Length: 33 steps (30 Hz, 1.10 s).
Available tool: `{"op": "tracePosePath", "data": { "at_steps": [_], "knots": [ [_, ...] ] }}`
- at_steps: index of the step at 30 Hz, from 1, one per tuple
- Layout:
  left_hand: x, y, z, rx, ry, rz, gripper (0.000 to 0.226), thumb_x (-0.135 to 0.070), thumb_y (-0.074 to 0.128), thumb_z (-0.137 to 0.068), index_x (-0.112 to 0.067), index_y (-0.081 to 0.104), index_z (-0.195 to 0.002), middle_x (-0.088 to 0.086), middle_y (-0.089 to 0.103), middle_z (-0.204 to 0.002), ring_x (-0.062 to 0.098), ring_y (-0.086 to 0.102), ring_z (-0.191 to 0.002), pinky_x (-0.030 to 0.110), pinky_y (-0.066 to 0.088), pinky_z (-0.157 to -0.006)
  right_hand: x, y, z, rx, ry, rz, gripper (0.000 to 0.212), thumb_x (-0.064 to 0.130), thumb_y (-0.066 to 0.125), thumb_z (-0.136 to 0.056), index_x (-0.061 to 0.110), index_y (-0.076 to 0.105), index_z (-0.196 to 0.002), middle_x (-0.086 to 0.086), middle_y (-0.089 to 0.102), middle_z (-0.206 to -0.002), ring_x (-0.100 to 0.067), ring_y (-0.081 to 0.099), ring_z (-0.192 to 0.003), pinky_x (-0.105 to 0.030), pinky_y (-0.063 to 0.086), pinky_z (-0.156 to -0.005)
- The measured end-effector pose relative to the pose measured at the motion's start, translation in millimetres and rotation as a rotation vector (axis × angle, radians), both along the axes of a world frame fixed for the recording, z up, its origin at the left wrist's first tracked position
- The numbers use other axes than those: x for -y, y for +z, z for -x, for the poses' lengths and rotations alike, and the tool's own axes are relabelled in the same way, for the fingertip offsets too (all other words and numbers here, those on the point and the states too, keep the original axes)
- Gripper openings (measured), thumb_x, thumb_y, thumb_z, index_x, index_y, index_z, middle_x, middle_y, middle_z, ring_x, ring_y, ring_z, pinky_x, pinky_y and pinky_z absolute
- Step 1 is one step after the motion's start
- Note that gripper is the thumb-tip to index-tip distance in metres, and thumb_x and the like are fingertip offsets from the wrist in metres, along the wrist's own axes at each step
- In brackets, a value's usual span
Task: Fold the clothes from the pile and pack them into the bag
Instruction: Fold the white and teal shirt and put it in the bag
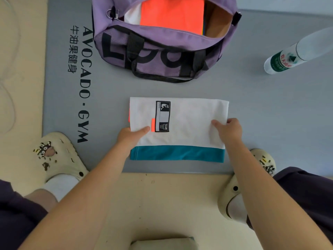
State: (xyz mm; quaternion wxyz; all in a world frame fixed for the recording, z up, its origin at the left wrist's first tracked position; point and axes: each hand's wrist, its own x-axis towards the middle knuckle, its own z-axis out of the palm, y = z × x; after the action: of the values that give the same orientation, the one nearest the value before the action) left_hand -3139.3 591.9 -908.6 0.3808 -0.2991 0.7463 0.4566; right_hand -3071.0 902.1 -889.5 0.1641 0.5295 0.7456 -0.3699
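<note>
A folded white fabric garment with a teal band along its near edge and a black rectangular patch lies flat on the grey gym mat, stretched between the two hands. The left hand pinches the garment's left edge, thumb on top by a small orange tab and the fingers tucked out of sight under the cloth. The right hand grips the right edge the same way, thumb pressed on the white cloth. Well beyond both hands stands the open purple mesh duffel bag with black lettering, a folded orange garment lying inside it. Off to the far side of the right hand lies a clear plastic water bottle with a green label.
</note>
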Motion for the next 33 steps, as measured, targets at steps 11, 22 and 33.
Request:
{"op": "tracePosePath", "data": {
  "at_steps": [11,22,33],
  "knots": [
    [5,23,83,-0.486,-0.338,0.300,0.034,-0.050,0.069,-0.076,-0.017,0.064,-0.081,0.001,0.064,-0.079,0.027,0.060,-0.078,0.036,0.047,-0.068,4,17,-19,0.554,0.492,0.232,0.043,0.043,0.069,-0.084,0.007,0.054,-0.066,-0.005,0.058,-0.051,-0.019,0.056,-0.042,-0.021,0.041,-0.047],
    [-17,17,-63,-0.037,0.362,0.273,0.044,-0.043,0.070,-0.085,-0.004,0.057,-0.069,0.006,0.060,-0.067,0.023,0.054,-0.062,0.032,0.045,-0.053,79,1,67,-0.097,0.628,-0.039,0.039,0.042,0.067,-0.087,0.009,0.056,-0.103,-0.009,0.056,-0.103,-0.028,0.053,-0.095,-0.037,0.043,-0.079],
    [-49,15,-70,-0.117,0.260,0.314,0.034,-0.043,0.078,-0.076,-0.013,0.061,-0.076,-0.001,0.064,-0.070,0.020,0.061,-0.061,0.027,0.042,-0.048,20,11,4,0.455,0.689,0.190,0.036,0.043,0.073,-0.080,0.010,0.062,-0.069,-0.003,0.067,-0.061,-0.019,0.064,-0.051,-0.025,0.047,-0.050]
  ]
}}
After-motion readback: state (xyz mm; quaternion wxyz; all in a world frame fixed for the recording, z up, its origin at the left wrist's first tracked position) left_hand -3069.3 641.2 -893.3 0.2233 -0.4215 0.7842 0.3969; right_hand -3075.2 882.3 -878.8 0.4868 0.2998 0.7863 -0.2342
